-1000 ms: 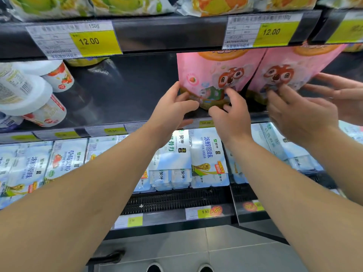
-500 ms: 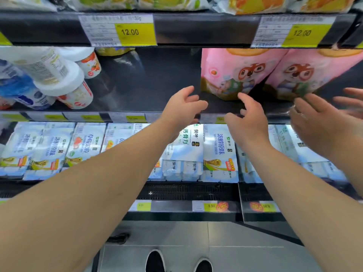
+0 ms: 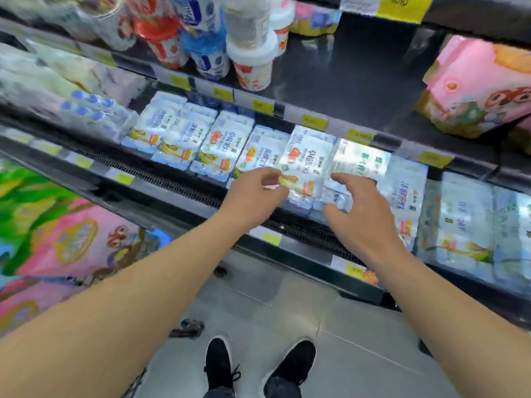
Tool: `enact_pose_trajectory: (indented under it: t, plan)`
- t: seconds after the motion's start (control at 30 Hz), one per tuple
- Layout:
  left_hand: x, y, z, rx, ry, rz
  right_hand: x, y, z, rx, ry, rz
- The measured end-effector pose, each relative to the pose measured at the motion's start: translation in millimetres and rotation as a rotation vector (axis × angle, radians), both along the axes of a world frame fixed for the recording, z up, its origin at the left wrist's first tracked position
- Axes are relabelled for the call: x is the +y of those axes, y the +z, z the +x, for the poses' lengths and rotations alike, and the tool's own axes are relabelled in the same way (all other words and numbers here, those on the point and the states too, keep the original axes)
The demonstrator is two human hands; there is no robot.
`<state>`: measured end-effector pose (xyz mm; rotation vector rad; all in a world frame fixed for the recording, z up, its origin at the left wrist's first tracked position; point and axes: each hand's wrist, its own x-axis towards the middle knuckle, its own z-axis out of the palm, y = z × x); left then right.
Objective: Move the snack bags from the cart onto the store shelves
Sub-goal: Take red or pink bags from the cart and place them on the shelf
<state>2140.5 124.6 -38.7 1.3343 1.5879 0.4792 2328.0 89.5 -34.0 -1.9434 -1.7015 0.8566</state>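
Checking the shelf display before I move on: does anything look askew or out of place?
The pink snack bag on the dark shelf leans tilted rather than upright. The yogurt tubs left of it lie tipped in a jumble. Both hands are empty.

one camera up on the person's head, looking forward and down, tilted, close to both arms, store shelves [image 3: 313, 122] ahead, shoes [image 3: 290, 366] below
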Motion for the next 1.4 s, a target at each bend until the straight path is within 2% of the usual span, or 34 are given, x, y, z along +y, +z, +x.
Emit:
enact_pose_trajectory:
  t: [0.17, 0.37, 0.6, 0.73, 0.93, 1.07, 1.2, 1.3, 1.4]
  plan:
    - [-40, 13, -106, 0.02, 0.202, 0.133, -6, 21, -99, 0.01, 0.255, 0.063]
    - [-101, 17, -227, 0.078, 0.386, 0.149, -41, 30, -208, 0.033, 0.464, 0.052]
    - [-176, -3, -356, 0.217, 0.581, 0.112, -68, 11, -329, -0.057, 0.72, 0.029]
    - [-198, -14, -397, 0.273, 0.631, 0.127, -73, -13, -385, -0.144, 0.827, 0.014]
    - [-223, -45, -434, 0.412, 0.56, -0.001, -85, -49, -449, -0.187, 0.903, -0.041]
    - [-240, -74, -455, 0.573, 0.381, -0.221, -102, -73, -480, -0.206, 0.958, -0.101]
    - [-240, -84, -456, 0.585, 0.252, -0.253, -109, -83, -488, -0.195, 0.979, -0.116]
    - [-236, -80, -451, 0.591, 0.166, -0.25, -109, -88, -486, -0.124, 0.891, -0.149]
    - [-238, -78, -449, 0.54, 0.139, -0.19, -108, -96, -483, -0.025, 0.724, -0.269]
